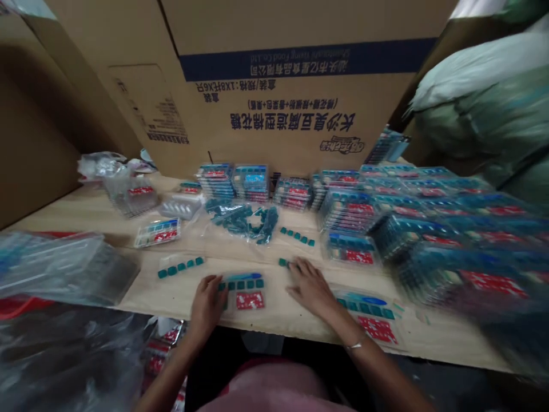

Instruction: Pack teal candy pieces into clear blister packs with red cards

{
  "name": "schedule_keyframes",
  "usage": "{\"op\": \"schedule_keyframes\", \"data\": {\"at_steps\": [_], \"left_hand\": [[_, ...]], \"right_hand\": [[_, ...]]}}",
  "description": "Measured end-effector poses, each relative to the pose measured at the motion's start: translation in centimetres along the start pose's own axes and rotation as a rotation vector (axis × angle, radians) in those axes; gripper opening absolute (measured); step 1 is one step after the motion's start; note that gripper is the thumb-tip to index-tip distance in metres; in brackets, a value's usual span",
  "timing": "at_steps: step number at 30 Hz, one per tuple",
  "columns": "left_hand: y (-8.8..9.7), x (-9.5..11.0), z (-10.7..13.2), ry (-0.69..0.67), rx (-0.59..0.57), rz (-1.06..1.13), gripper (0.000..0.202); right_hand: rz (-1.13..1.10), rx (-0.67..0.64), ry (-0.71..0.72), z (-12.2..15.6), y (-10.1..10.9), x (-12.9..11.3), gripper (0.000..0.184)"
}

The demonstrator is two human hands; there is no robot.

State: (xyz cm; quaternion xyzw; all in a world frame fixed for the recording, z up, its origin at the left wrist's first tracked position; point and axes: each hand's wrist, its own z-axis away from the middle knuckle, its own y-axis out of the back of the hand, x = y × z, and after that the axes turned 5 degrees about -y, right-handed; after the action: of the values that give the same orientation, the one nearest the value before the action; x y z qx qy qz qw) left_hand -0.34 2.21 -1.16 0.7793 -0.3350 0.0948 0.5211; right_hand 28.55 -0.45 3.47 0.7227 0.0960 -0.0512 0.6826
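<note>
At the left end of a clear plastic tray [262, 308] near the table's front edge, my left hand [207, 303] has its fingers closed around the edge. The tray carries a blue pen-like stick, a row of teal squares and a red patterned packet [249, 300]. My right hand [312, 286] lies palm down to the right of it, fingers apart, over some teal squares [283, 262]; its fingers cover most of them. Other rows of teal squares [180, 267] lie to the left and teal squares [297, 236] farther back. A second filled tray [373, 315] rests beside my right forearm.
Stacks of filled trays [347, 210] crowd the back and right. A plastic bag of teal pieces [244, 220] lies mid-table. Clear empty trays [86, 269] pile up at left. A large cardboard box [274, 114] stands behind, with sacks [484, 103] at right.
</note>
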Motion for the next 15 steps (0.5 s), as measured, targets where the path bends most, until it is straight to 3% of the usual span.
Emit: {"op": "schedule_keyframes", "data": {"at_steps": [3,5,8,11,13,15], "left_hand": [[-1.0,2.4,-0.8,-0.037,-0.037,-0.022,0.026],[-0.6,2.4,-2.0,-0.057,-0.035,-0.081,0.027],[2.6,-0.2,-3.2,0.019,0.027,-0.316,0.025],[6.2,-3.7,-2.8,0.113,-0.015,-0.514,0.021],[7.0,-5.3,-2.3,0.078,-0.057,-0.521,0.023],[6.4,-5.7,-2.0,0.004,-0.057,-0.505,0.027]], "right_hand": [[0.086,0.042,0.099,0.1,-1.6,2.9,0.054],[0.109,0.142,0.148,-0.2,-2.7,3.6,0.057],[0.110,0.263,0.162,-0.2,-3.2,3.8,0.061],[0.137,0.347,0.163,0.5,-2.6,3.1,0.063],[0.160,0.383,0.194,1.1,-2.0,1.9,0.061],[0.170,0.405,0.257,1.5,-1.9,0.2,0.058]]}}
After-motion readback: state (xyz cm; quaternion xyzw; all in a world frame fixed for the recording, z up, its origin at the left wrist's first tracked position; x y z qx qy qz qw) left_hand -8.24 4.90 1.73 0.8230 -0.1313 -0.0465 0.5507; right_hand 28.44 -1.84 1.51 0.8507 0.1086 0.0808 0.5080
